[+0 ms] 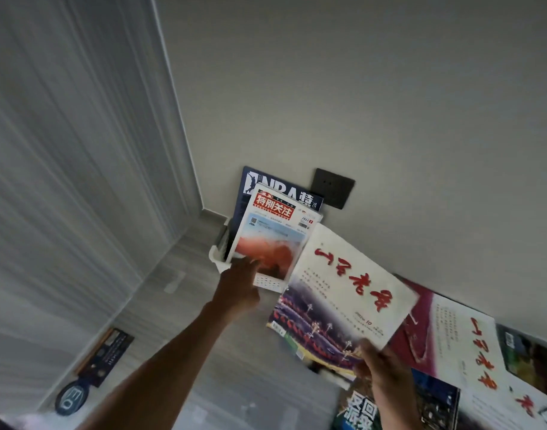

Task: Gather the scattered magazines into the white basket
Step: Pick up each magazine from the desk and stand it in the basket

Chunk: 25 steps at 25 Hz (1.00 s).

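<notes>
A white basket (217,256) stands on the floor against the wall. Two magazines stand upright in it: a dark blue NBA one (276,189) at the back and a red-titled one (273,234) in front. My left hand (239,290) reaches to the front magazine's lower edge and touches it; its fingers are blurred. My right hand (382,366) grips the lower corner of a white magazine with red calligraphy (343,293), held in the air just right of the basket. Several more magazines (452,342) lie scattered on the floor at the right.
A dark wall socket (332,188) sits just above the basket. A curtain (64,181) hangs along the left. A dark booklet (109,355) and a round dark tag (71,398) lie on the floor at the lower left.
</notes>
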Tool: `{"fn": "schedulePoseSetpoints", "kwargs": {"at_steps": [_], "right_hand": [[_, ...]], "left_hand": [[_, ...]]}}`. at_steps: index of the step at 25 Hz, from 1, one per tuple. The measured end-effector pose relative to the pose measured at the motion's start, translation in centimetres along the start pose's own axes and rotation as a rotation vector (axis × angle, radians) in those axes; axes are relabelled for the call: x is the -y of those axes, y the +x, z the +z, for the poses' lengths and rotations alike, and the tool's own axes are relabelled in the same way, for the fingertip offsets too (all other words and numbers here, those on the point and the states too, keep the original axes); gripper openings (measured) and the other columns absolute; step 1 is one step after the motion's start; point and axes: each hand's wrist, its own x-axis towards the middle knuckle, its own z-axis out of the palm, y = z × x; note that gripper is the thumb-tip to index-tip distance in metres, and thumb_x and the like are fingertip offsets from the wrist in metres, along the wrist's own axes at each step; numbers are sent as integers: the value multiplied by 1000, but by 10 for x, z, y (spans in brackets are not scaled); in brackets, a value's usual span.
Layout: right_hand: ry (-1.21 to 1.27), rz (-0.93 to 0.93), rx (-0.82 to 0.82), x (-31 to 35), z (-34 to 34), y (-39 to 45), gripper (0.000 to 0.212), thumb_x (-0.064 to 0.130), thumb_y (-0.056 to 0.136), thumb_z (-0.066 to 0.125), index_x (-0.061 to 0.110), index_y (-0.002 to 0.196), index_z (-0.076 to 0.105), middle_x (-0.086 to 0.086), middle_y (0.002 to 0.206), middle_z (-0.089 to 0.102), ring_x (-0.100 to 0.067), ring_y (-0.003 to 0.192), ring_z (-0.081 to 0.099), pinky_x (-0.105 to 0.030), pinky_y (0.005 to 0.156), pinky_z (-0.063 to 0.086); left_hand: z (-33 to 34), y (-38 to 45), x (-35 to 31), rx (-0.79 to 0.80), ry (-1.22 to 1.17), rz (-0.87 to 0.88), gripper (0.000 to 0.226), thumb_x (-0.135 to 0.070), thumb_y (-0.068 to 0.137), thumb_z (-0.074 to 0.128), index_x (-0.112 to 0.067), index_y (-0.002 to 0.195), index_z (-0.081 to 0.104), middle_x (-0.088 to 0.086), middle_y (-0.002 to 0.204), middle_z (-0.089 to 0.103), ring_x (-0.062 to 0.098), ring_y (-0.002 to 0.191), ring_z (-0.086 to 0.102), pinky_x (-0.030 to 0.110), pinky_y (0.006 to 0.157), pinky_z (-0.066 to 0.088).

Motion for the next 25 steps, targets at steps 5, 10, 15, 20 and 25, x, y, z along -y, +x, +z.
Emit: {"fn": "schedulePoseSetpoints", "kwargs": {"at_steps": [5, 10, 15, 20, 25], "right_hand": [[-96, -214, -92, 11, -37, -1, 44, 6, 82, 68, 17, 125, 62, 0, 91, 75, -15, 67, 72, -25, 51, 60], [-150, -297, 31, 33, -49, 4, 17, 23, 82, 66, 21, 95, 76, -5, 83, 78, -18, 71, 74, -27, 67, 60], [-65, -410, 271, 86, -32, 8, 21, 21, 82, 62, 19, 99, 74, -7, 95, 76, -15, 76, 72, -18, 64, 58], [68, -367, 356, 120, 15, 25, 15, 21, 83, 64, 19, 95, 72, -6, 85, 76, -18, 67, 72, -25, 58, 60], [-108, -119, 428, 68, 98, 64, 24, 18, 91, 61, 7, 112, 65, -3, 75, 73, -14, 61, 68, -22, 56, 58]], "left_hand": [[43, 13, 11, 18, -63, -67, 33, -11, 89, 61, -24, 120, 62, 3, 126, 62, 21, 123, 54, 34, 102, 45], [64, -67, 9, -115, -97, 97, 27, -5, 78, 74, -23, 98, 72, 0, 98, 74, 22, 96, 68, 28, 85, 54], [69, -125, 5, -10, -112, 54, 35, -16, 88, 61, -24, 123, 62, 1, 124, 65, 21, 122, 54, 30, 102, 45], [60, -150, 4, -56, 31, 73, 62, -14, 77, 60, -27, 136, 50, 0, 135, 58, 23, 131, 49, 35, 108, 42], [57, -159, 15, 79, 122, 53, 77, -17, 84, 42, -33, 152, 10, -11, 162, 7, 9, 149, -1, 31, 121, 16]]}}
